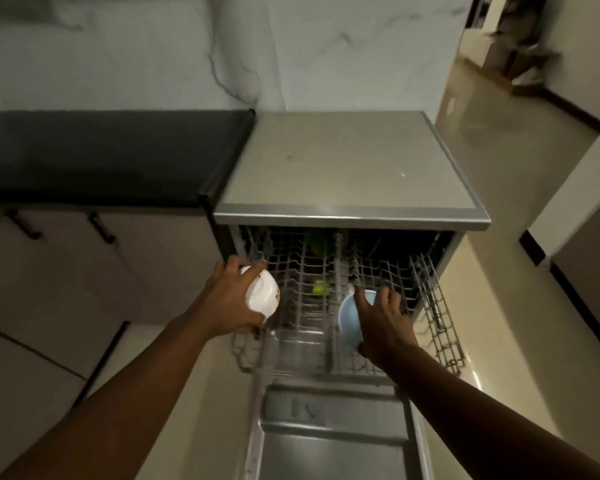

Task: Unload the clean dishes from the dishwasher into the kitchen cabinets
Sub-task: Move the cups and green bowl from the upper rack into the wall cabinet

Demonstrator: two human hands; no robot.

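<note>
The dishwasher (350, 216) stands open with its wire rack (430, 306) pulled out over the lowered door (329, 441). My left hand (229, 299) grips a white mug (262, 294) at the rack's left edge. My right hand (383, 323) holds a light blue bowl (349, 322), tilted on its side over the middle of the rack. Something green (321, 287) lies deeper in the rack, too blurred to name.
A black countertop (111, 154) runs to the left of the dishwasher, above cabinet doors (84, 268) with dark handles. Glossy tiled floor (520, 209) stretches to the right toward a doorway. A marbled wall (222, 50) rises behind.
</note>
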